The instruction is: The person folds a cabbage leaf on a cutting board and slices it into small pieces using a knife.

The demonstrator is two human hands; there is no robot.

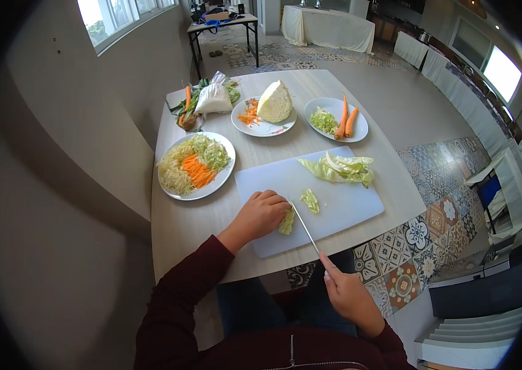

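My left hand (261,213) presses down with curled fingers on a bunch of cabbage leaf (286,223) on the white cutting board (344,206). My right hand (348,290) grips a knife (305,227), index finger stretched along the top of its handle. The blade's tip lies right beside the held cabbage, near my left fingertips. Just right of the blade is a small pile of cut cabbage (310,201). Larger loose cabbage leaves (338,168) rest at the board's far right. Part of the held bunch is hidden under my left hand.
A plate (229,174) at left holds shredded cabbage and carrot. Behind the board, one plate (267,131) bears a cabbage wedge (275,102) and carrot shreds; another plate (361,126) has two carrots and chopped greens. Vegetables and a white-filled plastic bag (214,98) sit at the far left.
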